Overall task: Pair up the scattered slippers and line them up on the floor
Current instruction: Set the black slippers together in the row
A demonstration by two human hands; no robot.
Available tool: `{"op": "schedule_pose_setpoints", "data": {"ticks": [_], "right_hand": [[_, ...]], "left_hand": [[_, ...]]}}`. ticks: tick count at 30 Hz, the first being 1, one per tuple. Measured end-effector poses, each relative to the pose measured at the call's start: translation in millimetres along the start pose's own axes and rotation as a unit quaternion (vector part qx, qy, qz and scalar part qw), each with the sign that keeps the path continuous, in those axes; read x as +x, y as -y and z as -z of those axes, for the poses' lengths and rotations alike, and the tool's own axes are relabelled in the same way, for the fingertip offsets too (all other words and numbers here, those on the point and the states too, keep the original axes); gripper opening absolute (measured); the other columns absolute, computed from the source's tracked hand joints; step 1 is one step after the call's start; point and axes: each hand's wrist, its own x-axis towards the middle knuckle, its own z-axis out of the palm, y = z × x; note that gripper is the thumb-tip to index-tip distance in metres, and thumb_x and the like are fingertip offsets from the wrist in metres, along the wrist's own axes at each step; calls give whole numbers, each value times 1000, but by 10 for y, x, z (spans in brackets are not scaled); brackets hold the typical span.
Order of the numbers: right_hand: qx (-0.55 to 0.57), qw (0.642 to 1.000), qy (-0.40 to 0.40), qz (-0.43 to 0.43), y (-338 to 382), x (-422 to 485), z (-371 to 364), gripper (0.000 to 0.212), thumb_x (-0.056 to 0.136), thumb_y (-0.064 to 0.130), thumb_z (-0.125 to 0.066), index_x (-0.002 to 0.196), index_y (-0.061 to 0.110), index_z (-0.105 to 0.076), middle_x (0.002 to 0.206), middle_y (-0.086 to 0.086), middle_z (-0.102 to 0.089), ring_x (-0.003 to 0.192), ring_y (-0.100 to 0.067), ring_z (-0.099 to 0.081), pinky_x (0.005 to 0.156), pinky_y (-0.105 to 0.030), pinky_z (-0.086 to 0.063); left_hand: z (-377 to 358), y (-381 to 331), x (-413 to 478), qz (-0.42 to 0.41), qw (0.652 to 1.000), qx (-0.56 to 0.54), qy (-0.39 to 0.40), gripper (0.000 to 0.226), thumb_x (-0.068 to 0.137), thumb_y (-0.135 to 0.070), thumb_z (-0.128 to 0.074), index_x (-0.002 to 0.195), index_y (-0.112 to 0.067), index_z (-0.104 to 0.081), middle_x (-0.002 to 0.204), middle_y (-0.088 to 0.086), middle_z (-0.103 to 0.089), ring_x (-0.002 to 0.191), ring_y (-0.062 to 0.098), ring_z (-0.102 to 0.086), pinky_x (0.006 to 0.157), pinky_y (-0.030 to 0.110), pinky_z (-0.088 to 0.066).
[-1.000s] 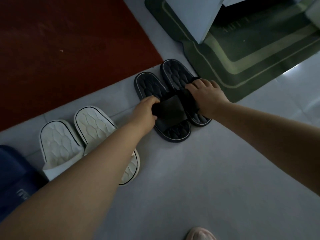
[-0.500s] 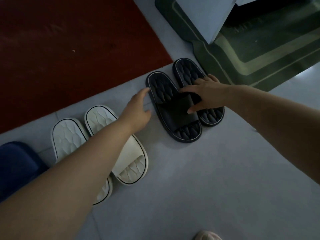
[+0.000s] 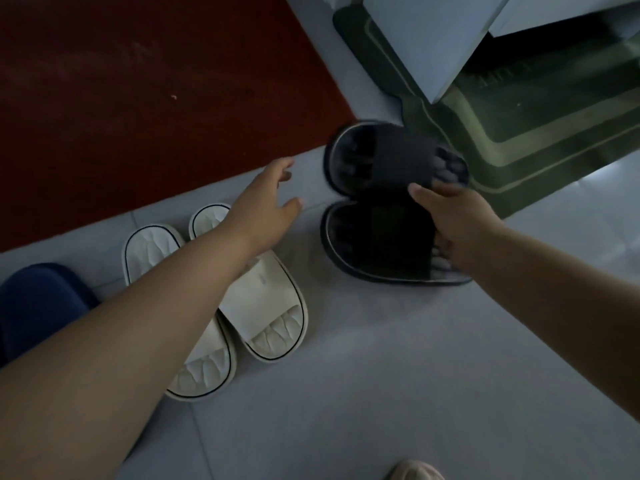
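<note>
Two black slippers lie side by side on the grey floor (image 3: 381, 375), close to the corner of the red rug (image 3: 138, 98) and the edge of the green mat (image 3: 519, 133). Both are turned sideways, so their long way runs from left to right across the view. Their round heels point left and their open toes point right. The far black slipper (image 3: 391, 157) touches the near black slipper (image 3: 374, 244) along their long sides. They look blurry, so I cannot tell if they sit flat on the floor. The right hand (image 3: 457, 223) holds the near black slipper by its strap, with the thumb on the far side of the strap and the fingers (image 3: 443, 251) curled in at the toe end. The left hand (image 3: 266, 206) holds nothing. Its fingers are straight and a little spread, and it is above the floor between the black pair and the white slippers (image 3: 263, 303). The white slippers lie side by side, heels toward the rug and toes toward the person, slanting a bit to the right. A dark blue slipper (image 3: 38, 299) peeks in at the left edge.
</note>
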Motion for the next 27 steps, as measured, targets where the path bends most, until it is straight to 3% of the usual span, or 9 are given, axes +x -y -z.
{"op": "schedule_pose_setpoints", "data": {"ticks": [1,3,6,10,13,17,20,23,27], "right_hand": [[93,995,5,-47,-20,-4,-17,33,76,37,-69,104,18,-66,94,-5,-67,83,-22,-62,92,-45,-54],[234,968,23,-91,10,12,-64,36,87,21,-62,121,12,-55,100,-5,-66,82,-17,-64,81,-30,-57],[322,937,48,-127,108,-17,-161,25,91,7,-54,116,3,-52,110,-9,-57,92,-16,-61,79,-23,-51],[126,977,115,-130,132,-12,-108,11,91,7,-51,83,12,-56,105,-15,-58,79,-19,-62,77,-30,-52],[-20,999,0,-47,76,136,113,28,87,5,-55,114,11,-52,94,-17,-67,66,-19,-61,64,-31,-54],[-369,923,-75,77,-91,497,449,85,75,9,-72,142,17,-19,139,-22,-32,116,-38,-45,97,-44,-42],[-322,945,1,63,-214,738,464,85,79,13,-71,144,12,-16,136,-25,-44,117,-35,-49,96,-45,-43],[-320,943,-47,75,-226,847,364,57,89,18,-57,139,7,-30,131,-24,-52,118,-40,-50,99,-43,-41],[-286,951,-74,88,-147,920,284,52,93,22,-50,138,6,-30,134,-22,-49,124,-38,-46,101,-39,-37]], "left_hand": [[-2,5,-5,-1,1000,3,-5,56,92,-20,-51,143,-21,-26,146,3,-39,134,19,-38,99,26,-29],[-31,15,-23,1,1000,6,-3,56,92,-21,-51,142,-21,-27,146,3,-39,133,19,-38,98,25,-29],[-104,-10,-65,-4,1000,10,16,54,92,-19,-52,141,-20,-30,146,1,-40,135,18,-37,99,24,-28],[-154,-83,-95,-24,998,41,35,47,92,-16,-52,138,-19,-41,145,2,-43,136,17,-38,107,25,-29],[-210,-100,-100,-12,998,41,44,47,92,-19,-53,137,-19,-42,147,5,-42,137,18,-37,108,26,-30],[-347,-113,-51,30,997,16,63,60,89,-25,-57,142,-17,-31,150,8,-34,137,21,-35,109,29,-29],[-511,-154,-29,102,988,-61,97,65,89,-24,-58,144,-14,-26,150,10,-33,136,25,-36,112,39,-35],[-724,-214,-32,127,977,-117,128,60,90,-17,-55,143,-10,-28,144,14,-43,133,27,-42,113,40,-35],[-859,-268,4,158,962,-180,129,66,94,-8,-46,148,-12,-9,150,16,-33,138,24,-36,112,31,-29]]}}
